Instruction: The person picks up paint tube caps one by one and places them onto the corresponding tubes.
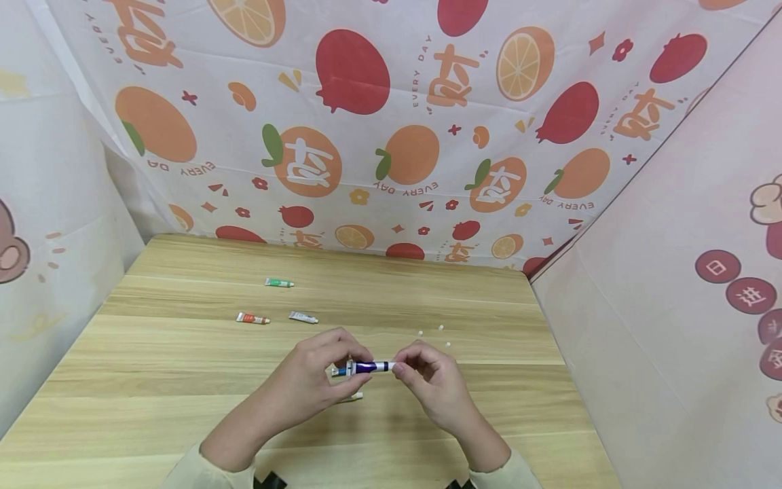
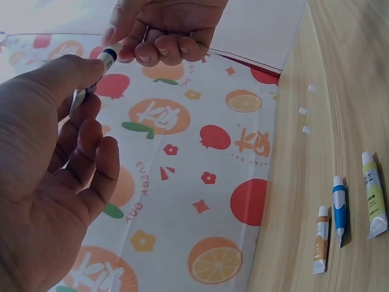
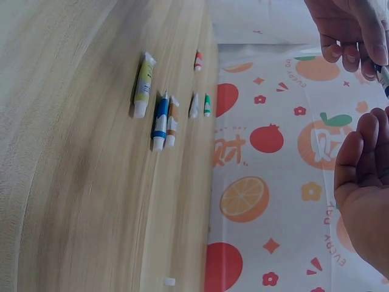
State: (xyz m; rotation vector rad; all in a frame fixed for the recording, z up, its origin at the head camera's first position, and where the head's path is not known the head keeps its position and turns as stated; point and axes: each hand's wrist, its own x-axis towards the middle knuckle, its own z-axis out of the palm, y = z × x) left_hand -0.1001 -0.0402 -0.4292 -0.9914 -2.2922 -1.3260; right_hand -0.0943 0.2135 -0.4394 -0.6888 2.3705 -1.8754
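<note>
In the head view my left hand [image 1: 314, 373] grips a small purple paint tube [image 1: 366, 367] between thumb and fingers, above the table. My right hand [image 1: 436, 390] pinches the white cap end of that tube, which points to the right. Up close in the left wrist view, the tube's neck [image 2: 108, 59] has a dark band and runs between the two hands. Beneath the left hand lie a blue tube [image 3: 160, 121], an orange-brown tube [image 3: 172, 121] and a yellow tube [image 3: 143, 85], seen whole in the right wrist view.
Farther back on the wooden table [image 1: 183, 387] lie a green tube [image 1: 280, 282], a red tube [image 1: 253, 318] and a silver-white tube [image 1: 303, 317]. Three tiny white pieces [image 1: 441, 327] are scattered beyond my right hand. Fruit-printed cloth [image 1: 379, 190] stands behind the table.
</note>
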